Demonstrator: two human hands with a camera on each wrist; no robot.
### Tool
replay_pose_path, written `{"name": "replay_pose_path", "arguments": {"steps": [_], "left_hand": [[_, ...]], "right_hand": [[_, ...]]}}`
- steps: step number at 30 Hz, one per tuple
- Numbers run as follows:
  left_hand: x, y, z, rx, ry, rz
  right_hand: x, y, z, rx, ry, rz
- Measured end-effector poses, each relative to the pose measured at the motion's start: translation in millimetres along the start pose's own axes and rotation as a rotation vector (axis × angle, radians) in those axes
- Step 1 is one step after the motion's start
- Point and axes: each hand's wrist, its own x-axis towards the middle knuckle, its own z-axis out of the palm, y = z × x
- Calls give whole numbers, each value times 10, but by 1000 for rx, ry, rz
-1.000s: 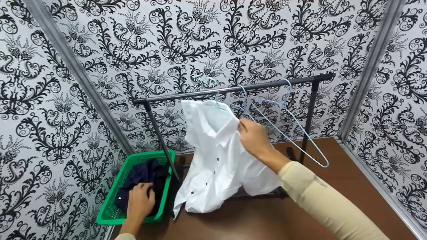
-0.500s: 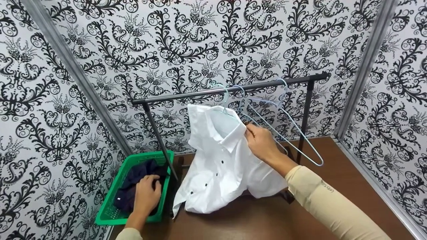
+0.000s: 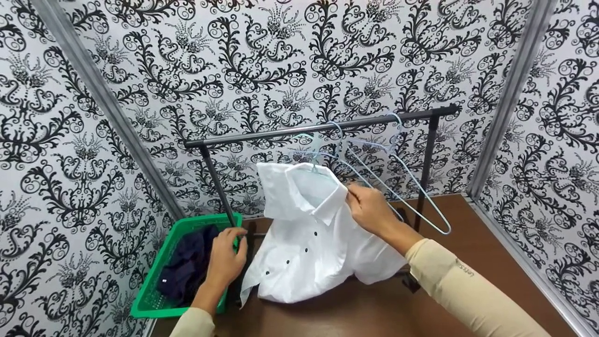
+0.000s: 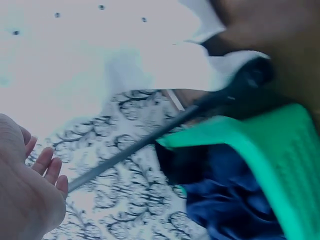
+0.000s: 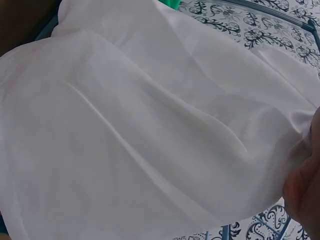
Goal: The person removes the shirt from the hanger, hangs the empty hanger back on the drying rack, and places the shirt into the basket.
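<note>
A white buttoned shirt (image 3: 304, 252) hangs on a pale green hanger (image 3: 314, 161), whose hook shows in front of the rail, just under it. At the shirt's shoulder, close to the collar, my right hand (image 3: 374, 213) pinches the cloth, perhaps with the hanger inside it. In the right wrist view white cloth (image 5: 140, 135) fills most of the picture. My left hand (image 3: 228, 255) is above the right rim of the green basket (image 3: 152, 290), beside the rack's left post. Its fingers (image 4: 44, 162) are loosely bent and hold nothing. Dark navy clothing (image 3: 185, 271) lies in the basket.
A dark clothes rack with a horizontal rail (image 3: 365, 122) stands on the brown table (image 3: 463, 248). Two pale blue hangers hang on it, one hanger (image 3: 423, 187) farther right. Patterned walls (image 3: 262, 61) enclose the back and sides.
My left hand has risen out of the basket toward the shirt, leaving the navy clothing there. My right hand and the shirt have moved lower and slightly right, and the hanger's hook has dropped below the rail.
</note>
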Motion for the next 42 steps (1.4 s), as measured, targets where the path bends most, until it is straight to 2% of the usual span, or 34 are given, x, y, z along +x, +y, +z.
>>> {"name": "replay_pose_path", "arguments": {"steps": [6, 10, 13, 16, 21, 25, 28, 32, 38, 42], "left_hand": [[310, 308, 1, -143, 116, 64], [488, 564, 29, -204, 154, 142], [619, 774, 67, -237, 150, 200], [710, 955, 126, -251, 103, 253], [790, 1172, 203, -186, 29, 347], [825, 1262, 229, -128, 9, 406], [849, 1289, 247, -147, -11, 421], [869, 1300, 271, -190, -31, 414], [853, 1329, 290, -131, -70, 424], [843, 1353, 301, -155, -97, 398]], "right_hand": [[-116, 76, 2, -63, -6, -110], [-198, 150, 1, -79, -23, -150], [-242, 174, 6, -65, -7, -175], [-294, 173, 24, -35, 14, -209], [-373, 154, 56, 26, 19, -246], [-395, 139, 79, 57, 20, -271], [-384, 126, 103, 71, 22, -282], [-374, 110, 143, 69, 2, -279], [-391, 99, 157, 56, -14, -245], [-373, 92, 120, 48, 5, -225]]}}
